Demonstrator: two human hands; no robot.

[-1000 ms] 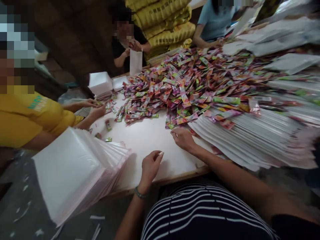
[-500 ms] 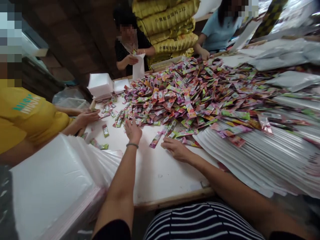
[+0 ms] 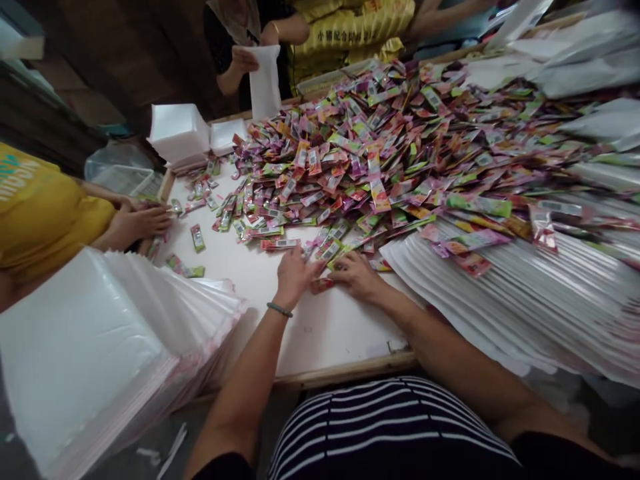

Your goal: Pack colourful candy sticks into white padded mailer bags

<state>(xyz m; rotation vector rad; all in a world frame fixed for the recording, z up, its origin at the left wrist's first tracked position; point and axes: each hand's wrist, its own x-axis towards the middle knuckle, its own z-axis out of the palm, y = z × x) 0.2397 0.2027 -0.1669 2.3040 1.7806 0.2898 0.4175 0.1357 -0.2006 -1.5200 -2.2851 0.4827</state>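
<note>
My left hand (image 3: 294,275) is at the near edge of a heap of small colourful sealed packets (image 3: 345,167). Its thumb points right and its fingers are apart, against several packets. Facing it, my right hand (image 3: 359,275) has its fingers curled over a small red packet (image 3: 321,285) lying between the two hands. Part of that packet is hidden under the fingers. Just ahead of my hands, green and purple packets (image 3: 331,249) lie loosely across one another. A dark beaded bracelet (image 3: 280,309) circles my left wrist.
A tall stack of white bags (image 3: 75,340) stands at my left, with fanned white bags (image 3: 500,300) at my right. A person in a yellow shirt (image 3: 45,220) handles packets at left. Across the white table (image 3: 320,340), another person holds a white bag (image 3: 265,80).
My left hand has moved right, closer to my right hand, and a red packet now shows between them. The view has tilted down. The person opposite has raised the white bag.
</note>
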